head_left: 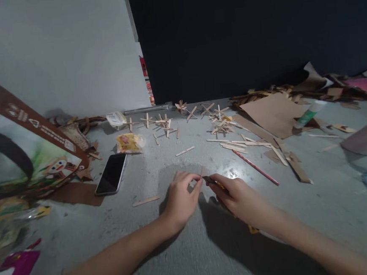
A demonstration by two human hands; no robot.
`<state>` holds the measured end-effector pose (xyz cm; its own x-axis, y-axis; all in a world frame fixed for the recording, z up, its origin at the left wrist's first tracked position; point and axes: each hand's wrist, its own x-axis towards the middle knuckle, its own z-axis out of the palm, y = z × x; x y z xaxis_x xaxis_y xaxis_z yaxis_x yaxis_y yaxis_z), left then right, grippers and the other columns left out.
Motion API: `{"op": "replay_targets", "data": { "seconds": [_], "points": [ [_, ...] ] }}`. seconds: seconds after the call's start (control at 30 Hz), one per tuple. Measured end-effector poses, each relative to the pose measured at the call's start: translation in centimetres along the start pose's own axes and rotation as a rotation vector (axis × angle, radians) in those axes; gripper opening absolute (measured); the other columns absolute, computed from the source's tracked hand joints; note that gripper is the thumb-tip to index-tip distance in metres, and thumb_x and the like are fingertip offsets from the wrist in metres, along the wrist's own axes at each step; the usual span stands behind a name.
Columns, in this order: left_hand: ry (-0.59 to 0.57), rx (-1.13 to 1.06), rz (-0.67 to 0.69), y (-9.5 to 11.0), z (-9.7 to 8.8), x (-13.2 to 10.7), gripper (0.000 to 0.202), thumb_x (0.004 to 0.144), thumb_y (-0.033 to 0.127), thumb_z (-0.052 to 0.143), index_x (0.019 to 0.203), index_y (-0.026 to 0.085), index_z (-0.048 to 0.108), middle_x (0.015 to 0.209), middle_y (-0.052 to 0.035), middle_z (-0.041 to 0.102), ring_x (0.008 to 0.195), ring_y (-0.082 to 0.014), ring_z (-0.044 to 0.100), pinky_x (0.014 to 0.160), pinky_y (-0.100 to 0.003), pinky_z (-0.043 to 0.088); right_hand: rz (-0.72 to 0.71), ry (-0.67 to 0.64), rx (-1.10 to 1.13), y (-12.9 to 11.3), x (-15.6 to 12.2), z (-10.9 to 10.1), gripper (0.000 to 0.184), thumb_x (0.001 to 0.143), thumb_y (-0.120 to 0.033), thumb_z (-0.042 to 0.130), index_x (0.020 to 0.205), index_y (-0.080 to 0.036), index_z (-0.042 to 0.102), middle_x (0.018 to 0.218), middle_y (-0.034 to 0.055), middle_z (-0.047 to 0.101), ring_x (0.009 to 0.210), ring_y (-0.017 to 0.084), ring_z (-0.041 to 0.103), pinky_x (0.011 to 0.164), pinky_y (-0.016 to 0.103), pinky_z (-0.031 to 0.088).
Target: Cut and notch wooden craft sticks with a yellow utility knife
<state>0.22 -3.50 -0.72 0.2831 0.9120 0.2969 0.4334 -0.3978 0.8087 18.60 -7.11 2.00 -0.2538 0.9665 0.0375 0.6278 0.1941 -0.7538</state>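
With twelve o'clock pointing away from the person and the hands at the dial's centre, a purple packet point(20, 271) is lying nearest, at eight o'clock on the grey counter point(167, 257). At the centre, the left hand point(182, 197) is pinching a thin stick point(202, 170) between thumb and forefinger, the fingers closing with hardly a gap and the stick pointing toward twelve. The right hand point(232, 193) is wrapping its fingers around a dark tool point(209, 180) with yellow parts; the tip is pointing at the left fingertips, though whether it is touching the stick one cannot tell. A loose stick point(146, 201) is lying near the left hand, between eight and nine, while a red pencil point(256, 168) is resting at three. Farther out, a phone point(112, 174) is lying at nine, and another single stick point(185, 151) is lying at eleven. A yellow packet point(129, 143) is sitting at ten, and a scatter of sticks point(250, 144) is spreading around two. Beyond it, brown cardboard point(273, 115) and a green-and-white tube point(310, 114) are lying at two. Crossed-stick pieces point(147, 120) are lining up between eleven and twelve, before a dark panel point(251, 34).
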Motion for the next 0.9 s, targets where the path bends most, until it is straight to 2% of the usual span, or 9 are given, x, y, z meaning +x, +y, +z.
{"op": "replay_targets", "data": {
  "seconds": [0.1, 0.13, 0.23, 0.3, 0.37, 0.43, 0.53, 0.67, 0.9],
  "points": [
    [-0.054, 0.021, -0.093, -0.3, -0.2, 0.4, 0.008, 0.093, 0.019, 0.069, 0.091, 0.022, 0.076, 0.094, -0.0060, 0.078, 0.095, -0.0244, 0.072, 0.090, -0.038, 0.056, 0.008, -0.066, -0.097, 0.4, 0.5, -0.5, 0.022, 0.105, -0.023, 0.044, 0.101, -0.019, 0.064, 0.071, 0.0040, 0.069, 0.056, 0.015, 0.058, 0.055, 0.026, 0.031],
    [-0.067, 0.007, -0.133, -0.4, -0.1, 0.5, 0.010, 0.092, 0.018, 0.070, 0.098, 0.022, 0.076, 0.093, -0.0054, 0.078, 0.091, -0.0235, 0.072, 0.088, -0.038, 0.057, 0.005, -0.085, -0.129, 0.5, 0.7, -0.6, 0.022, 0.105, -0.023, 0.044, 0.102, -0.019, 0.065, 0.075, 0.0055, 0.071, 0.059, 0.016, 0.059, 0.057, 0.026, 0.031],
    [-0.098, 0.014, -0.188, -0.6, 0.2, 0.6, 0.036, 0.091, 0.014, 0.069, 0.127, 0.022, 0.070, 0.089, -0.0033, 0.076, 0.087, -0.0221, 0.072, 0.088, -0.038, 0.057, 0.001, -0.144, -0.215, 1.0, 1.2, -0.9, 0.022, 0.106, -0.021, 0.045, 0.104, -0.018, 0.067, 0.081, 0.0082, 0.074, 0.064, 0.017, 0.062, 0.059, 0.027, 0.030],
    [-0.095, 0.097, -0.167, -0.7, 0.4, 0.6, 0.050, 0.090, 0.012, 0.070, 0.139, 0.021, 0.063, 0.094, -0.0042, 0.075, 0.095, -0.0234, 0.072, 0.095, -0.040, 0.056, 0.003, -0.169, -0.269, 1.1, 1.3, -1.2, 0.021, 0.106, -0.019, 0.045, 0.105, -0.018, 0.066, 0.083, 0.0091, 0.075, 0.067, 0.018, 0.064, 0.060, 0.027, 0.030],
    [-0.066, 0.219, -0.125, -0.6, 0.4, 0.6, 0.060, 0.087, 0.012, 0.075, 0.144, 0.022, 0.060, 0.111, -0.0083, 0.072, 0.113, -0.0274, 0.067, 0.105, -0.045, 0.052, 0.017, -0.185, -0.319, 1.0, 1.3, -1.6, 0.018, 0.107, -0.020, 0.045, 0.109, -0.016, 0.063, 0.081, 0.0095, 0.074, 0.067, 0.019, 0.064, 0.059, 0.027, 0.030],
    [-0.077, 0.317, -0.068, -0.7, 0.2, 0.6, 0.057, 0.087, 0.016, 0.078, 0.142, 0.026, 0.064, 0.131, -0.0113, 0.067, 0.129, -0.0314, 0.059, 0.111, -0.050, 0.048, 0.034, -0.204, -0.369, 0.8, 1.3, -2.2, 0.017, 0.109, -0.022, 0.044, 0.114, -0.015, 0.059, 0.077, 0.0087, 0.073, 0.066, 0.019, 0.065, 0.057, 0.027, 0.028],
    [-0.166, 0.388, 0.025, -1.0, -0.2, 0.8, 0.034, 0.092, 0.021, 0.075, 0.125, 0.027, 0.076, 0.148, -0.0116, 0.060, 0.143, -0.0336, 0.051, 0.116, -0.055, 0.043, 0.022, -0.228, -0.472, 0.5, 1.6, -3.0, 0.018, 0.108, -0.020, 0.047, 0.120, -0.015, 0.060, 0.075, 0.0078, 0.074, 0.066, 0.020, 0.067, 0.056, 0.027, 0.025],
    [-0.176, 0.428, 0.080, -1.3, -0.4, 1.1, 0.022, 0.089, 0.029, 0.082, 0.111, 0.024, 0.082, 0.146, -0.0119, 0.066, 0.147, -0.0346, 0.050, 0.120, -0.056, 0.040, -0.061, -0.234, -0.559, 0.1, 2.4, -3.8, 0.024, 0.103, -0.014, 0.055, 0.118, -0.020, 0.072, 0.087, 0.0102, 0.080, 0.073, 0.022, 0.073, 0.057, 0.028, 0.027],
    [-0.150, 0.474, 0.049, -0.9, -0.2, 1.0, 0.033, 0.083, 0.036, 0.088, 0.112, 0.019, 0.083, 0.148, -0.0174, 0.066, 0.150, -0.0374, 0.049, 0.122, -0.056, 0.041, -0.151, -0.286, -0.595, 0.2, 3.0, -3.4, 0.026, 0.100, -0.009, 0.057, 0.114, -0.019, 0.077, 0.090, 0.0099, 0.082, 0.074, 0.020, 0.075, 0.058, 0.028, 0.030]
  ]
}}
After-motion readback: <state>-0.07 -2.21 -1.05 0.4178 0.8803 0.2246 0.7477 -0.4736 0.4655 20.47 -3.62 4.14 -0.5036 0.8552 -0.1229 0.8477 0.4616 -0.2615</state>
